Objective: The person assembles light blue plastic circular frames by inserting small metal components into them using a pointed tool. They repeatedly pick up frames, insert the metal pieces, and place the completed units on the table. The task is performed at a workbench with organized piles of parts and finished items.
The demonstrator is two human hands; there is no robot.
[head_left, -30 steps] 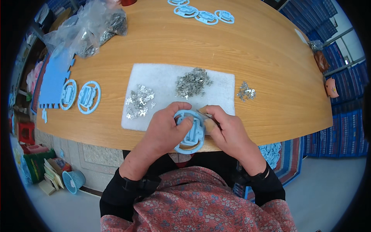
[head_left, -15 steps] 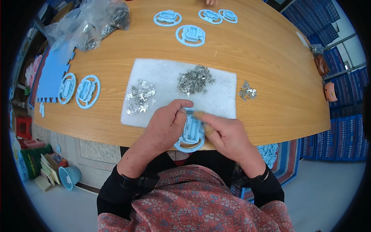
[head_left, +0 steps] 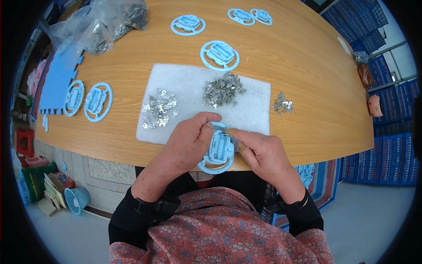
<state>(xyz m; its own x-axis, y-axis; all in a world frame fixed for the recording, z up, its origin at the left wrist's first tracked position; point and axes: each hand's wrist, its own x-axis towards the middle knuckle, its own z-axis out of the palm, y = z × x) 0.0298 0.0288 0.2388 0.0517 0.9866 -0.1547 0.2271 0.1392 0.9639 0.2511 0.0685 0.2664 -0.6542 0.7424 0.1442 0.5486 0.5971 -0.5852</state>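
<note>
A light blue toy steering wheel part (head_left: 220, 149) rests at the table's near edge, its battery-box-like recess facing up. My left hand (head_left: 187, 138) is closed on its upper left rim, thumb and forefinger bent over it. Across from it, my right hand (head_left: 266, 152) has thumb and forefinger nearly together at the recess's upper right corner. Tan covers wrap those fingertips, and a small shiny metal piece shows at the forefinger's tip. Beyond both hands, a white foam sheet (head_left: 184, 79) bears a pile of small metal clips (head_left: 224, 89) and a looser heap of flat metal contacts (head_left: 159, 109).
More metal clips (head_left: 282, 104) lie right of the foam. Another blue wheel part (head_left: 220, 55) sits just beyond it, with several others farther off and at left. Clear plastic bags of metal parts (head_left: 103, 28) stand at the far left, near a blue foam mat (head_left: 57, 86).
My right hand has shifted slightly right and down along the wheel part. The wheel part beyond the foam has come nearer and turned. Another person's hand at the far edge has left view.
</note>
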